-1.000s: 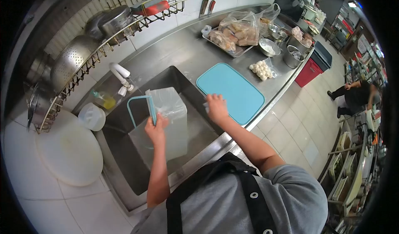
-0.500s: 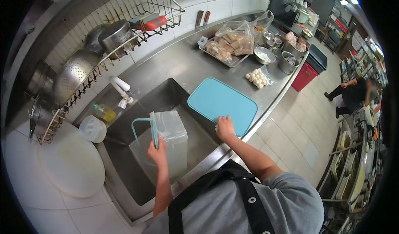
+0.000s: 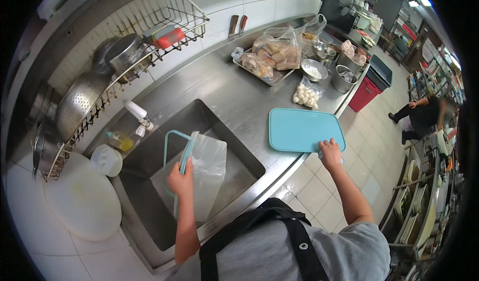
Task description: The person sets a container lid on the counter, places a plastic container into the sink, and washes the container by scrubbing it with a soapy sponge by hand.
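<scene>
My left hand (image 3: 180, 178) is closed on the turquoise rim of a clear plastic container (image 3: 207, 173). The container is tipped on its side inside the steel sink (image 3: 142, 201), its mouth facing left. My right hand (image 3: 330, 154) grips the near right edge of a flat turquoise lid (image 3: 305, 129) with rounded corners. The lid is over the front part of the steel counter, its right end beyond the counter edge. Whether it touches the counter I cannot tell.
A faucet (image 3: 137, 114), a soap bottle (image 3: 119, 140) and a white tub (image 3: 106, 160) stand by the sink. Bagged food (image 3: 279, 54), a bag of white balls (image 3: 308, 94) and metal bowls (image 3: 314, 69) occupy the counter. A wire rack (image 3: 105, 99) hangs above; another person (image 3: 424, 114) stands right.
My right hand has carried the lid to the right, away from the sink, turning it. The container has shifted slightly and leans more, still in my left hand.
</scene>
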A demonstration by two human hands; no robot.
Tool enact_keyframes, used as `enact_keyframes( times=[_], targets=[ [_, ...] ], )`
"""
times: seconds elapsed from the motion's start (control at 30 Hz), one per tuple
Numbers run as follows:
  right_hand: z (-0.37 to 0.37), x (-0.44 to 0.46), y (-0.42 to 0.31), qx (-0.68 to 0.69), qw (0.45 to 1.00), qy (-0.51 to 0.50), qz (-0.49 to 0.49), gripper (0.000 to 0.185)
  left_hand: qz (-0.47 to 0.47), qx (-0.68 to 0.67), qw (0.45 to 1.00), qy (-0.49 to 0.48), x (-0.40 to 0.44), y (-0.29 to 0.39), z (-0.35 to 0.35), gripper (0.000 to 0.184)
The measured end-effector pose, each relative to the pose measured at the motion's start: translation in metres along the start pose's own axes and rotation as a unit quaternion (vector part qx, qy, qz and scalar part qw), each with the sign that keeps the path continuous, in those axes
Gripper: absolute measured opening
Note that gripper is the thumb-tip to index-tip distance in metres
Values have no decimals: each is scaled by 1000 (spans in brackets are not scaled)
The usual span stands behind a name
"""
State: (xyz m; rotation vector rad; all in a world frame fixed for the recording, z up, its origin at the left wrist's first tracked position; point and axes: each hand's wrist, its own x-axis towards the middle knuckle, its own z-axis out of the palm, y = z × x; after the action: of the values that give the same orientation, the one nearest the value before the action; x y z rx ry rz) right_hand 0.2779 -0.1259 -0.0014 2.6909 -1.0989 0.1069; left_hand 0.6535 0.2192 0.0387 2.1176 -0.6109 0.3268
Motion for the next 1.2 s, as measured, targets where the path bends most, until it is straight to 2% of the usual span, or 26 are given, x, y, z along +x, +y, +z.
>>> enact_keyframes(
  times=[0.07,0.17,0.27,0.33,0.4,0.43,0.47,0.53,0.57,0.6,0.67,0.77,0.83,0.9,0.93,1.0,1.1,1.13,1.2],
  targets=[
    [17,-7,23,-7,1000,6,14,20,50,-44,998,-13,20,26,14,44],
    [12,-6,33,6,995,-70,73,29,74,-33,991,-110,55,88,27,46],
    [-49,13,15,219,968,-74,102,43,150,24,972,-179,84,137,63,53],
    [-76,31,-3,360,931,1,65,52,179,52,957,-221,93,163,100,56],
    [-126,43,-38,483,874,57,27,50,192,65,946,-252,95,187,140,60],
    [-144,49,-54,522,852,31,15,48,190,68,941,-270,94,198,158,63],
    [-161,51,-76,515,851,99,-36,45,187,71,936,-290,96,206,173,65],
    [-176,60,-114,492,839,186,-137,37,156,80,894,-412,108,220,197,63],
    [-176,64,-133,500,831,187,-153,33,137,85,867,-472,113,224,207,62],
    [-168,66,-145,467,856,154,-158,30,111,33,850,-514,119,223,216,60],
    [-155,75,-158,394,894,155,-147,29,60,-68,802,-591,135,217,225,57],
    [-144,94,-151,350,914,149,-138,29,130,-92,800,-579,149,192,197,58],
    [-140,105,-143,358,913,141,-137,29,135,-46,862,-486,131,165,156,59],
    [-142,109,-141,357,916,126,-135,29,147,21,903,-402,100,143,106,48],
    [-144,114,-141,356,917,120,-136,28,112,83,918,-373,80,150,73,43],
    [-138,125,-143,363,909,143,-147,28,51,63,960,-269,41,136,40,38],
    [-131,140,-148,419,878,179,-144,27,-16,-30,988,-148,5,119,21,32],
    [-131,146,-149,443,864,193,-138,27,-44,-81,987,-133,3,118,23,30],
    [-129,161,-149,449,871,163,-120,27,-100,-183,973,-102,-8,116,30,27]
  ],
)
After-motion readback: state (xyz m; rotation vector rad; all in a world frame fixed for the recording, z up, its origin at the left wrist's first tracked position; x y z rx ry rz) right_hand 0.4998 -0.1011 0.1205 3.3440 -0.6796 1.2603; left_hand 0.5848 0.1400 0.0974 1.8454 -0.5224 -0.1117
